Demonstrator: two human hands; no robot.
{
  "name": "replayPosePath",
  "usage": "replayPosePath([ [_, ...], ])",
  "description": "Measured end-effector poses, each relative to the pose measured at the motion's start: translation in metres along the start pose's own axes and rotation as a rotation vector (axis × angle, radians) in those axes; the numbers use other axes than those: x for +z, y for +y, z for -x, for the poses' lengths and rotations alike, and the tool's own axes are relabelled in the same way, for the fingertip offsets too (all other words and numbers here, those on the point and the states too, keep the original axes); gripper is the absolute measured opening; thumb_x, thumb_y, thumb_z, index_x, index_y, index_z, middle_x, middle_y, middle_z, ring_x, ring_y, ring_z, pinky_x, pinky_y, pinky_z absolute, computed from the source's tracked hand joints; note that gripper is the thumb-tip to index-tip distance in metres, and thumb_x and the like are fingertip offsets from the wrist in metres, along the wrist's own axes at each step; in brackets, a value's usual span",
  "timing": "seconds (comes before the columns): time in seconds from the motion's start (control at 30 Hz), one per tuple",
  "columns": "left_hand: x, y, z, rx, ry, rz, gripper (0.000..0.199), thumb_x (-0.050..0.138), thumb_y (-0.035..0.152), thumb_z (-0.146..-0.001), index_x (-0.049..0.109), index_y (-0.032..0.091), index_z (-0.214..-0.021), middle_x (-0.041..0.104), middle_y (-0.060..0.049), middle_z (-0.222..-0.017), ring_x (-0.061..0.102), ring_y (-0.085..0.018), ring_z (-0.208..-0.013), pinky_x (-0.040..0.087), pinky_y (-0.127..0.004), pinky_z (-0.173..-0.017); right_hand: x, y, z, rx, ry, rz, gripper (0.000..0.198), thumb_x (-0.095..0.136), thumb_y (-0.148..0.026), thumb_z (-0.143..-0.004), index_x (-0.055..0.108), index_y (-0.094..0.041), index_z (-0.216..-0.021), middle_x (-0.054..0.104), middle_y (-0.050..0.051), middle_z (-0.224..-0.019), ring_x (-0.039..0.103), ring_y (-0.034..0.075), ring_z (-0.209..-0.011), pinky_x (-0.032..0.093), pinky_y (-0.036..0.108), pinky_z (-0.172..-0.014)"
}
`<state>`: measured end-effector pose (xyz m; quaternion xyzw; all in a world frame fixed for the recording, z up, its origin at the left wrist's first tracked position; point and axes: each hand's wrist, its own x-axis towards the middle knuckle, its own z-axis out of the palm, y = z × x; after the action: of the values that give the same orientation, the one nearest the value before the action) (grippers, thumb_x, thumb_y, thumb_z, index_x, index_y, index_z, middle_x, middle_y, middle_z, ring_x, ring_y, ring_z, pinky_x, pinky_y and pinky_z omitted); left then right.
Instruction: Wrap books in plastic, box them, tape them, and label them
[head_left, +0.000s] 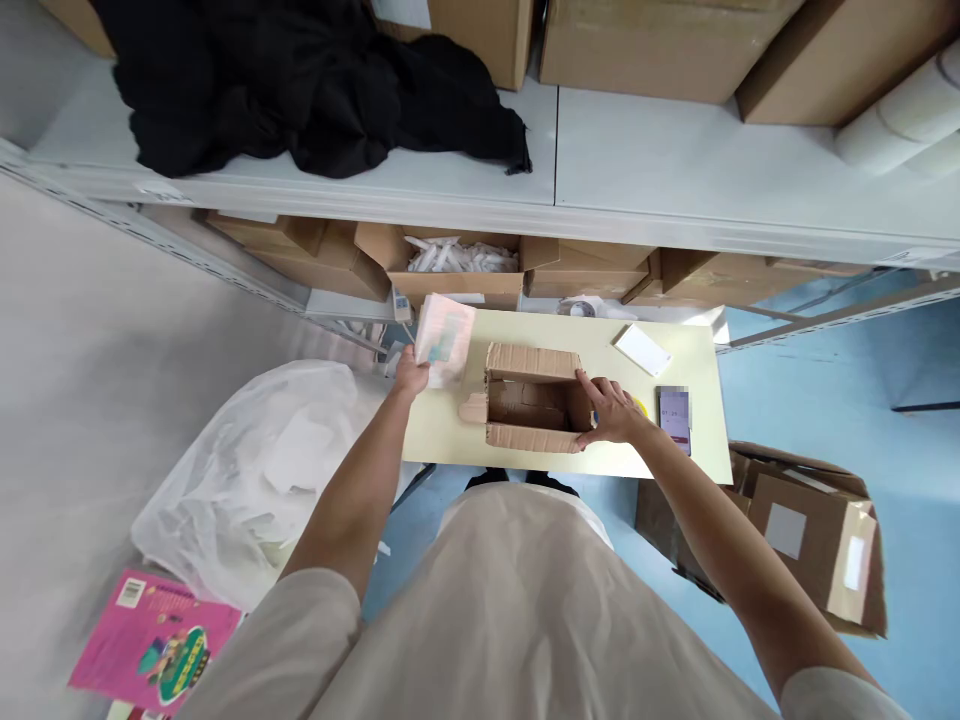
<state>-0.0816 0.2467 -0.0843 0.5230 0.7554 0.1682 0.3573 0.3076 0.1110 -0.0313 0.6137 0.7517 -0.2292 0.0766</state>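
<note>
My left hand (412, 375) is closed on the lower edge of a pale pink-and-white packet (448, 335) with a blurred blue-green print, held over the left end of the table. At the table's middle stands an open cardboard box (532, 439), its flaps folded outward; the part of its inside that shows looks bare. Across the right end of that box, my right hand (611, 410) grips it with thumb and fingers on its two corners. Part of a yellow round thing (640, 406) peeks out behind my right hand.
On the pale yellow table (439, 440) lie a phone (674, 420) and a white rectangular item (643, 350). Shelves behind carry cartons, one with white pieces (461, 255), and black cloth (315, 90). A plastic bag (255, 480) is at left, cartons (802, 530) at right.
</note>
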Motion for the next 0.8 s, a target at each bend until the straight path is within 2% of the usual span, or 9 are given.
replayPosePath([
  [0.1, -0.041, 0.013, 0.020, 0.138, 0.089, -0.101, 0.043, 0.054, 0.013, -0.076, 0.051, 0.016, -0.119, 0.065, -0.011, -0.109, 0.060, -0.027, -0.106, 0.045, -0.038, -0.095, 0.001, 0.000, -0.001, -0.003, 0.005, -0.001, 0.131, 0.070, -0.071, -0.056, -0.009, -0.028, -0.151, 0.044, 0.015, -0.130, 0.041, 0.040, -0.116, 0.038, 0.050, -0.091],
  [0.2, -0.078, 0.036, 0.050, 0.337, 0.179, -0.236, 0.041, 0.050, 0.021, -0.082, 0.048, 0.016, -0.122, 0.065, -0.009, -0.101, 0.063, -0.025, -0.094, 0.048, -0.037, -0.087, 0.002, -0.001, -0.002, -0.003, 0.019, -0.013, 0.131, 0.071, -0.069, -0.055, -0.010, -0.029, -0.151, 0.043, 0.016, -0.129, 0.041, 0.041, -0.116, 0.038, 0.051, -0.091],
  [0.3, -0.093, 0.066, 0.081, 0.524, 0.103, -0.287, 0.038, 0.048, 0.027, -0.085, 0.047, 0.018, -0.121, 0.065, -0.006, -0.095, 0.063, -0.022, -0.083, 0.048, -0.032, -0.078, 0.002, -0.002, -0.002, 0.001, 0.021, -0.031, 0.131, 0.072, -0.068, -0.054, -0.008, -0.030, -0.151, 0.043, 0.016, -0.129, 0.040, 0.041, -0.117, 0.038, 0.051, -0.090],
  [0.37, -0.087, 0.087, 0.096, 0.648, -0.038, -0.326, 0.034, 0.048, 0.027, -0.084, 0.050, 0.020, -0.118, 0.066, -0.004, -0.094, 0.063, -0.021, -0.082, 0.047, -0.029, -0.075, 0.001, -0.003, -0.001, 0.012, 0.012, -0.046, 0.132, 0.075, -0.066, -0.052, -0.005, -0.031, -0.151, 0.042, 0.016, -0.129, 0.040, 0.041, -0.118, 0.038, 0.051, -0.090],
  [0.43, -0.071, 0.104, 0.106, 0.744, -0.179, -0.384, 0.032, 0.048, 0.024, -0.083, 0.052, 0.021, -0.115, 0.066, -0.004, -0.095, 0.063, -0.021, -0.084, 0.046, -0.028, -0.074, 0.000, -0.003, 0.000, 0.029, -0.001, -0.068, 0.131, 0.077, -0.064, -0.051, -0.001, -0.032, -0.151, 0.041, 0.015, -0.130, 0.039, 0.040, -0.119, 0.038, 0.052, -0.091],
  [0.53, -0.044, 0.122, 0.113, 0.802, -0.302, -0.478, 0.033, 0.046, 0.019, -0.082, 0.054, 0.021, -0.114, 0.067, -0.005, -0.093, 0.063, -0.023, -0.086, 0.045, -0.029, -0.075, 0.000, -0.003, 0.001, 0.045, -0.006, -0.117, 0.128, 0.079, -0.061, -0.050, 0.005, -0.031, -0.151, 0.040, 0.015, -0.130, 0.039, 0.038, -0.120, 0.040, 0.051, -0.092],
  [0.7, -0.022, 0.144, 0.112, 0.884, -0.335, -0.475, 0.036, 0.044, 0.015, -0.081, 0.054, 0.021, -0.116, 0.066, -0.006, -0.098, 0.062, -0.023, -0.091, 0.045, -0.031, -0.079, 0.006, 0.001, 0.000, 0.052, 0.005, -0.148, 0.107, 0.078, -0.063, -0.051, 0.033, -0.026, -0.141, 0.042, 0.015, -0.129, 0.041, 0.037, -0.118, 0.041, 0.052, -0.092],
  [0.8, -0.018, 0.155, 0.109, 0.935, -0.311, -0.435, 0.036, 0.045, 0.015, -0.081, 0.053, 0.018, -0.116, 0.066, -0.007, -0.101, 0.061, -0.023, -0.092, 0.044, -0.030, -0.080, 0.010, 0.004, -0.001, 0.052, 0.020, -0.152, 0.103, 0.078, -0.064, -0.050, 0.038, -0.026, -0.137, 0.040, 0.015, -0.132, 0.038, 0.039, -0.121, 0.040, 0.053, -0.093],
])
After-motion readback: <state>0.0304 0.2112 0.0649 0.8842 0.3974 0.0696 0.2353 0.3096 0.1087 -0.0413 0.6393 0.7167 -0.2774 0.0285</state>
